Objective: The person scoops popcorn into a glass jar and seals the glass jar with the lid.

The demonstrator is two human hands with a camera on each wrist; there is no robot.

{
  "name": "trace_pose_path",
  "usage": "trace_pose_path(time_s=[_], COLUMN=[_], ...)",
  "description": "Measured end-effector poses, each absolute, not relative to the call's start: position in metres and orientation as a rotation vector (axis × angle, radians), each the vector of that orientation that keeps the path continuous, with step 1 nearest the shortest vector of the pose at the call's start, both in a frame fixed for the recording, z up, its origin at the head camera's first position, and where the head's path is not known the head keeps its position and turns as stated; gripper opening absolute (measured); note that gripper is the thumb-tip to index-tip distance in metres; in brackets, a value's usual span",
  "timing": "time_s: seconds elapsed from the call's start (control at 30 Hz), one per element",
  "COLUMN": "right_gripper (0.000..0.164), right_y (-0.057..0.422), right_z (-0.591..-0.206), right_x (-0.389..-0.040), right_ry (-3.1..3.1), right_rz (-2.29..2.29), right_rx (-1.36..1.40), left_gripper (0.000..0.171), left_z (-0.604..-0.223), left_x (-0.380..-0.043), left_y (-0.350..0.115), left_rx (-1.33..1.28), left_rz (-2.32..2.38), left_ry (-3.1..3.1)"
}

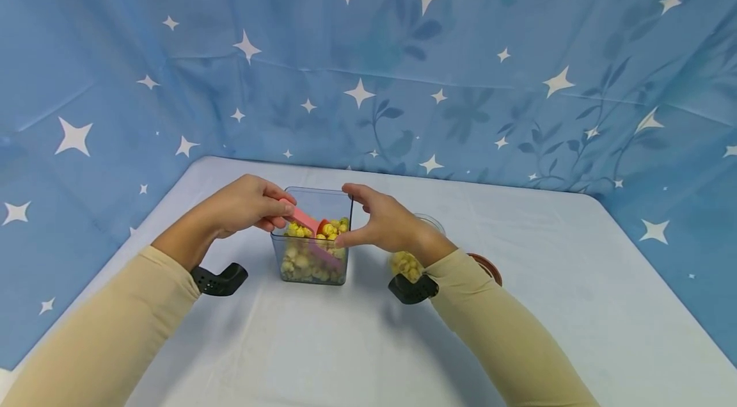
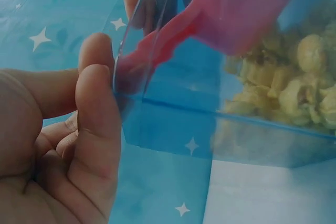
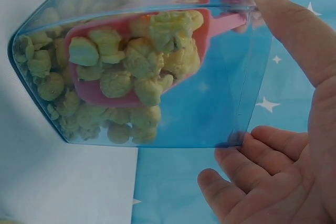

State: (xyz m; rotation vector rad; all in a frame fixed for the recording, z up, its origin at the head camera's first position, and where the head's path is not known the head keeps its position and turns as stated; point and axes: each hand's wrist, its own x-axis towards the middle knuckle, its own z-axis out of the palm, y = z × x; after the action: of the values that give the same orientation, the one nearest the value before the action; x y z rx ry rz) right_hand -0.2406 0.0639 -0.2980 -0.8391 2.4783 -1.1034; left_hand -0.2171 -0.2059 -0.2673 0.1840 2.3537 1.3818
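On the white table stands a clear bluish plastic container (image 1: 315, 260), partly filled with yellow popcorn (image 1: 299, 260). My left hand (image 1: 250, 205) pinches the handle of a pink scoop (image 1: 302, 218) at the container's left rim. The scoop (image 3: 105, 90) slants down inside, its bowl among the popcorn and, in the right wrist view, loaded with several pieces. With thumb and fingers spread across the right side, my right hand (image 1: 386, 218) holds the container by its upper edge; in the right wrist view the thumb and fingertips touch opposite corners.
Partly hidden behind my right forearm is a clear round container (image 1: 405, 266) holding more popcorn. A brown curved rim (image 1: 486, 266) shows to its right, mostly covered by the sleeve. A blue star-patterned curtain (image 1: 368, 61) hangs behind the white-covered table (image 1: 576, 304).
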Motion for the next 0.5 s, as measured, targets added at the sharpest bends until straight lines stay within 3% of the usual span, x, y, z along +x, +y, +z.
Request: trace_pose_path(time_s=[0.5], right_gripper=[0.100], right_y=[0.063], right_z=[-0.299], right_x=[-0.240], right_ry=[2.496], right_rz=[-1.099], right_rx=[-0.816], left_gripper=[0.047], left_z=[-0.277], left_x=[-0.218], left_y=[-0.228], left_rx=[0.165], left_rz=[1.581], left_ry=[2.264])
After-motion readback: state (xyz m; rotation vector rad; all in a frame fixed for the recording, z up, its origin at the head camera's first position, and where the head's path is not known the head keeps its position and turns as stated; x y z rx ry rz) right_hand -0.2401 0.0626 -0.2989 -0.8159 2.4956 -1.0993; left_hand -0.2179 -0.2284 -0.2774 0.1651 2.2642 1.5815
